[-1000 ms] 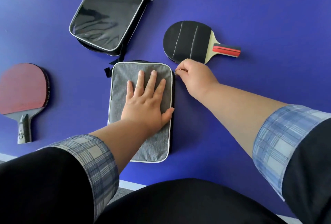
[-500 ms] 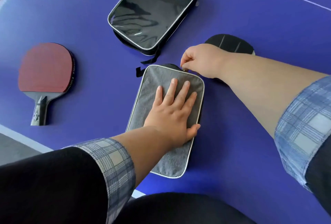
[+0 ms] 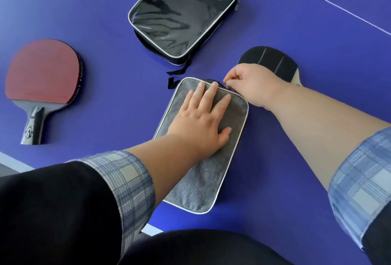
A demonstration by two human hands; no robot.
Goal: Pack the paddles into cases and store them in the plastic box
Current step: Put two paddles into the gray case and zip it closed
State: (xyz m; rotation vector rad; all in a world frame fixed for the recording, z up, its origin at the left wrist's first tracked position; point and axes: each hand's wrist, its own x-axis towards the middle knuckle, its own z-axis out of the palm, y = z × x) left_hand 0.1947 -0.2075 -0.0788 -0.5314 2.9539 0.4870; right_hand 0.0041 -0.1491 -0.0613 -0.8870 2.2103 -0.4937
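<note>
A grey fabric paddle case (image 3: 201, 182) with white piping lies flat in front of me on the blue table (image 3: 105, 21). My left hand (image 3: 201, 120) presses flat on its top half, fingers spread. At the case's far right corner, my right hand (image 3: 251, 82) pinches the zipper pull. A glossy black case (image 3: 186, 12) with white lettering lies beyond. To the left rests a red-faced paddle (image 3: 42, 74), handle toward me. A black-faced paddle (image 3: 268, 59) lies at the right, partly hidden behind my right hand.
The table's white edge line (image 3: 12, 161) runs along the near left, with grey floor below it. Another white line (image 3: 328, 2) crosses the far right. No plastic box is in view.
My right hand has drawn the zipper pull from the case's right side around its far right corner. The left hand stays pressed on the case. My view has shifted.
</note>
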